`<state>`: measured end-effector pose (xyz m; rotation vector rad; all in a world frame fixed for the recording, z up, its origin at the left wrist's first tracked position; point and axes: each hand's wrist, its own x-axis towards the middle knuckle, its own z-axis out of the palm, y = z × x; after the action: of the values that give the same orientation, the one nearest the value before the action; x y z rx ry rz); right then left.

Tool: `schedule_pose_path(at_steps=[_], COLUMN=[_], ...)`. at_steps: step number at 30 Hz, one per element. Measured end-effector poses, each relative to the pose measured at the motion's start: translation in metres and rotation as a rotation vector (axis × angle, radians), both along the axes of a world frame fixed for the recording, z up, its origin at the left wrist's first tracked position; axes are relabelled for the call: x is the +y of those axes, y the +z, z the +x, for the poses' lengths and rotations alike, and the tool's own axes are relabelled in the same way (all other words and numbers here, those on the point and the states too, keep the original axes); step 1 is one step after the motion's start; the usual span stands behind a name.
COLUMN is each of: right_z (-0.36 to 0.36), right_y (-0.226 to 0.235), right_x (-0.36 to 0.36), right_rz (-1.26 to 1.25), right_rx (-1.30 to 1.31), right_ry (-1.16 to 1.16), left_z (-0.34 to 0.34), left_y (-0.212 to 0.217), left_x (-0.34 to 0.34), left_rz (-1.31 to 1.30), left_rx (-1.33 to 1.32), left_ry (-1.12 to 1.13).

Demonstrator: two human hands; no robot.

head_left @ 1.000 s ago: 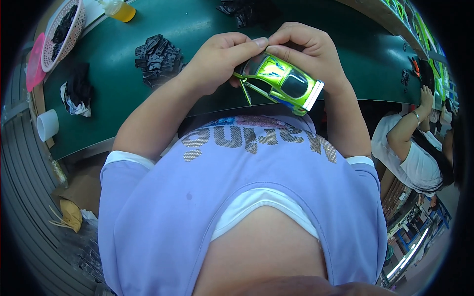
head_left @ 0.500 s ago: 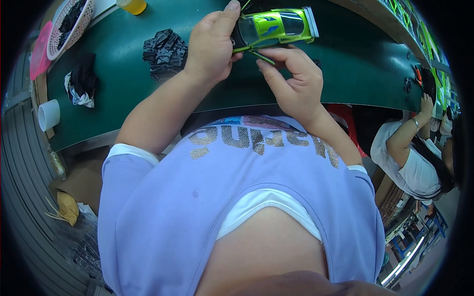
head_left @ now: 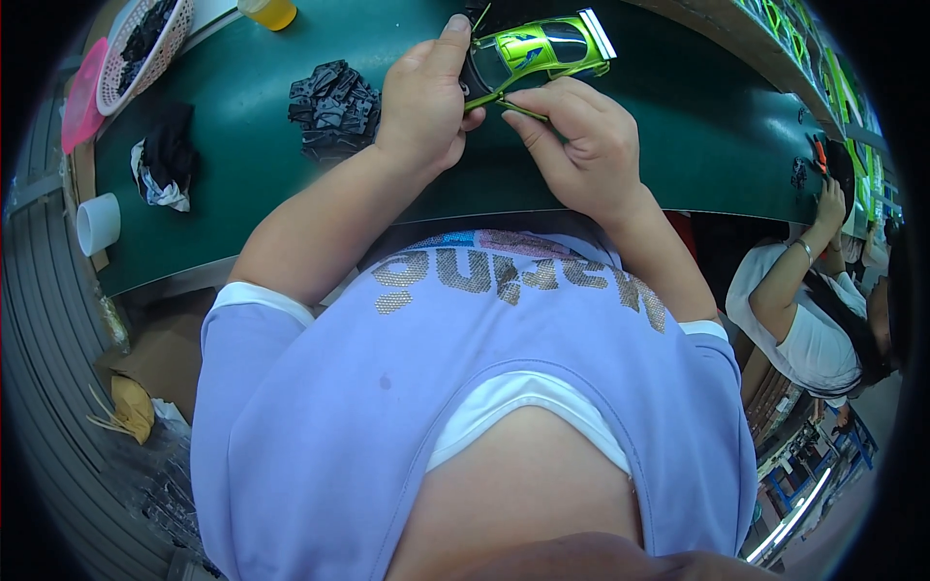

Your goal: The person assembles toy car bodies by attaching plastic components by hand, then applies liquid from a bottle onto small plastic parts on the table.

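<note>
A bright green toy car (head_left: pixel 542 48) with a white rear wing rests on the dark green table (head_left: pixel 678 116) near the top of the view. My left hand (head_left: pixel 421 97) grips its front end, thumb stretched over the nose. My right hand (head_left: pixel 581 140) sits just below the car and pinches a thin green strip (head_left: pixel 518 108) against the car's lower side. A pile of black plastic parts (head_left: pixel 334 102) lies left of my left hand.
A black-and-white cloth (head_left: pixel 165 160), a white cup (head_left: pixel 97 223), a pink basket of dark parts (head_left: pixel 145 39) and a yellow container (head_left: pixel 269 12) stand at the left. A co-worker in white (head_left: pixel 804 310) works at the right end of the table.
Both hands carried the car away from my chest onto the table and turned it level. The right hand dropped from on top of the car to below it.
</note>
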<state>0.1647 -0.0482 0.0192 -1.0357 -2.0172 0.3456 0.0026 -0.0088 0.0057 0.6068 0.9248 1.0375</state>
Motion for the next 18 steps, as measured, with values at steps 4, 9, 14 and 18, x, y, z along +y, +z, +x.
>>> schedule_pose_path(at_steps=[4,9,14,18], right_z=[0.003,0.007,0.005,0.004], right_y=[0.004,0.005,0.036,0.05], right_x=[-0.003,-0.002,-0.008,0.002], right_rz=[0.044,0.036,0.122,0.074], right_rx=[0.036,0.004,-0.396,-0.549], right_ry=[-0.08,-0.059,-0.182,-0.145], left_z=[-0.002,-0.001,0.003,0.005], left_y=[0.002,0.003,0.003,-0.001], left_x=[0.005,0.005,0.007,0.0], left_rz=[-0.009,-0.039,0.056,0.196], left_rx=[-0.008,0.042,0.187,0.268], left_ry=[0.003,0.006,0.029,-0.037])
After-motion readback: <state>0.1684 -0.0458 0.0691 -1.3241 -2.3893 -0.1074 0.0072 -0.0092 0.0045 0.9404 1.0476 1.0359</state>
